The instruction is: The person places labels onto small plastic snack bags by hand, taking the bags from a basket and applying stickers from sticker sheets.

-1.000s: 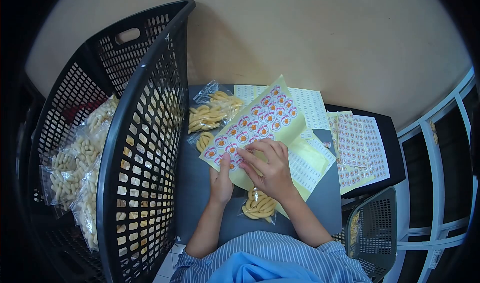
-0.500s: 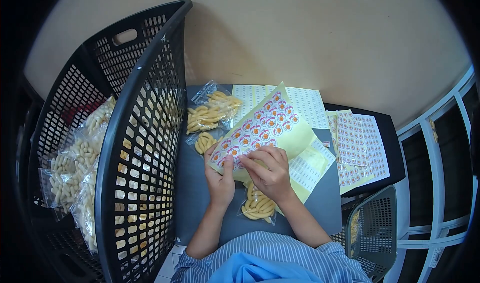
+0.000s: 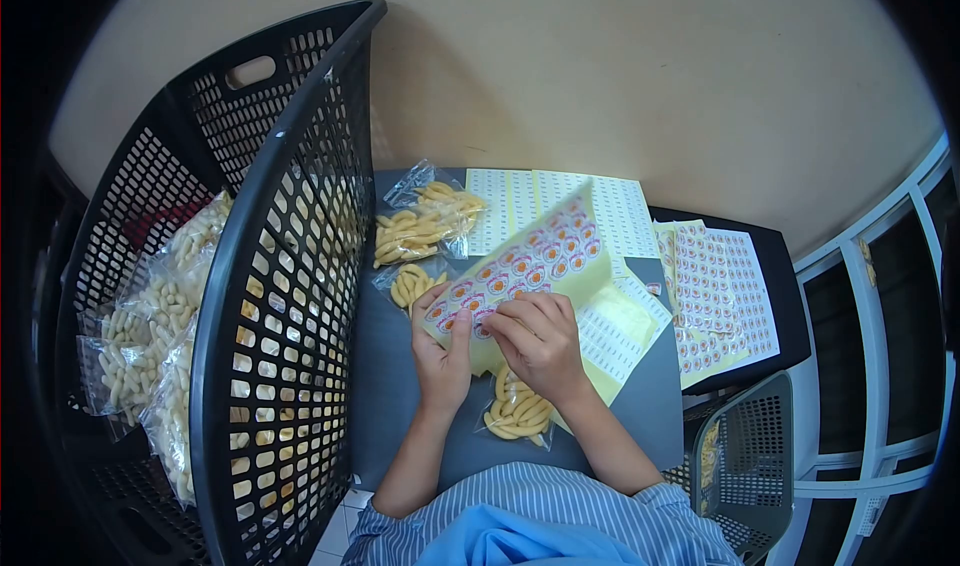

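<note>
A yellow-backed sheet of round pink-and-orange stickers [image 3: 520, 266] is raised over the table, tilted and bent along its right side. Its lower left corner is gripped by my left hand [image 3: 443, 356], thumb on the printed face. My right hand [image 3: 540, 341] has its fingers pinched together at a sticker near the sheet's lower edge; whether that sticker has lifted cannot be seen. Below the hands lies a clear bag of yellow finger-shaped snacks [image 3: 517, 411], partly covered by the right hand and the sheet.
A large black basket [image 3: 290, 196] stands left, with bags of pale snacks [image 3: 150, 336] beyond its near wall. More snack bags [image 3: 425, 226] lie at the table's back left. Label sheets [image 3: 590, 201] and sticker sheets [image 3: 715, 286] lie behind and right. A smaller basket [image 3: 755, 456] is lower right.
The sticker sheet has tipped, its upper end swinging slightly right and down, and its face looks more foreshortened. Both hands keep nearly the same place and hold.
</note>
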The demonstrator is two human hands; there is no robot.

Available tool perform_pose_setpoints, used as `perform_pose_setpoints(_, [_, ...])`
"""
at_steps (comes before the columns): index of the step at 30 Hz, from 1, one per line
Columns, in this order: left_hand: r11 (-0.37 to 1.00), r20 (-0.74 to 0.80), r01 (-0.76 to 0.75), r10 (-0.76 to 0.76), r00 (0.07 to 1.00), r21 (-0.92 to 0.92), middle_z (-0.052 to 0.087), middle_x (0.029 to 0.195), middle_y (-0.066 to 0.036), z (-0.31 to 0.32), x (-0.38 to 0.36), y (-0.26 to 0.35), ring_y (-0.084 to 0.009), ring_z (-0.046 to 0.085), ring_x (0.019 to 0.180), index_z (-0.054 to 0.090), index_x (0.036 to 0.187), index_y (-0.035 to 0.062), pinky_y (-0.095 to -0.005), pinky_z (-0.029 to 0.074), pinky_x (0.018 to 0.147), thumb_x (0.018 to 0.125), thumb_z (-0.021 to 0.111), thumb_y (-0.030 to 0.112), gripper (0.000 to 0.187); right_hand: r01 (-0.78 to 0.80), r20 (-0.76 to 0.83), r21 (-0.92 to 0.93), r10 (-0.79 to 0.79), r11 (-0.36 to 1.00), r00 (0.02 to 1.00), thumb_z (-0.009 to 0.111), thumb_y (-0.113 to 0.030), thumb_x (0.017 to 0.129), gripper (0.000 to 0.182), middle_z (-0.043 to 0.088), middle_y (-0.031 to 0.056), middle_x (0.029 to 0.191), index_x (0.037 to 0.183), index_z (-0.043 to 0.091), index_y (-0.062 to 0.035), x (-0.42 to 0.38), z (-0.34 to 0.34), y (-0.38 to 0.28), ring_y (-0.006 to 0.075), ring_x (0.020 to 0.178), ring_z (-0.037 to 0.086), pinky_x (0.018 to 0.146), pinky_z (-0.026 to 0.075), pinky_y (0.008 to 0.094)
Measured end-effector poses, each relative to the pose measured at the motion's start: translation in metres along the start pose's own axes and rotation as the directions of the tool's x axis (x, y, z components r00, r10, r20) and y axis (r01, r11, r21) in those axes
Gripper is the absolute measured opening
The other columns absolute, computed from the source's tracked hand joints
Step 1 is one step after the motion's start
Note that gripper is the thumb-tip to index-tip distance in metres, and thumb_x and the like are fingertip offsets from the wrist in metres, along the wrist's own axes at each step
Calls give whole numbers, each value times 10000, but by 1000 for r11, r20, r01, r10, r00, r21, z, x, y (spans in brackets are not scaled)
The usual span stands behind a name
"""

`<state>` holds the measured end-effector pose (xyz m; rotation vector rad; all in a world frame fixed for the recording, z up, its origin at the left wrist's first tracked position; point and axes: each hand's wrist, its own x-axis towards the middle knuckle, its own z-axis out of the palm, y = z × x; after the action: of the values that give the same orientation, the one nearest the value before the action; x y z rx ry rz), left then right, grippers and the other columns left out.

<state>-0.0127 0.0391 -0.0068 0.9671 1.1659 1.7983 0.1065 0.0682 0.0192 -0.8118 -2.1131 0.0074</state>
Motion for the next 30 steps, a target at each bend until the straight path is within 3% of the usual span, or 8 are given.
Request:
perform_pose_setpoints(4, [997,15,-49,49,999,53,525,978,-108,3,1,5,-121,526,874,409,1064,-40,-238,441,739,798,559,45,316,38,9,-30,-38,999,999,626,-73,636,147,566,3,817,782,608,-82,0,0,1,162,806,521,716,372,303])
perform_pose_setpoints(12, [992,-1,94,-95,995,-89,559,938,-83,-2,3,2,-101,547,820,439,1030,-24,-225,450,716,783,573,22,285,115,-21,-89,-117,989,993,617,-77,646,168,568,-11,851,814,615,-78,-9,2,-1,136,800,528,708,354,296])
perform_pose_setpoints(20, [984,20,121,-119,993,-129,557,953,-82,-2,2,2,-99,551,829,436,1033,-23,-222,456,706,785,564,11,281,167,-47,-119,-174,979,984,600,-83,655,156,568,-17,867,810,618,-88,-21,5,1,116,836,537,713,349,286])
perform_pose_setpoints(22, [983,19,124,-123,992,-138,556,956,-82,-2,3,3,-99,551,829,434,1034,-23,-222,458,705,786,562,8,281,164,-69,-144,-175,976,982,681,-92,617,149,578,-26,798,747,610,-105,-20,5,-1,119,762,549,737,336,285])
perform_pose_setpoints(30, [980,-5,120,-122,992,-159,559,955,-89,-2,3,4,-104,555,825,435,1031,-27,-223,462,699,788,559,10,275,187,-69,-145,-199,972,978,652,-102,636,132,577,-20,825,763,617,-102,-23,4,-2,107,791,549,730,344,275])
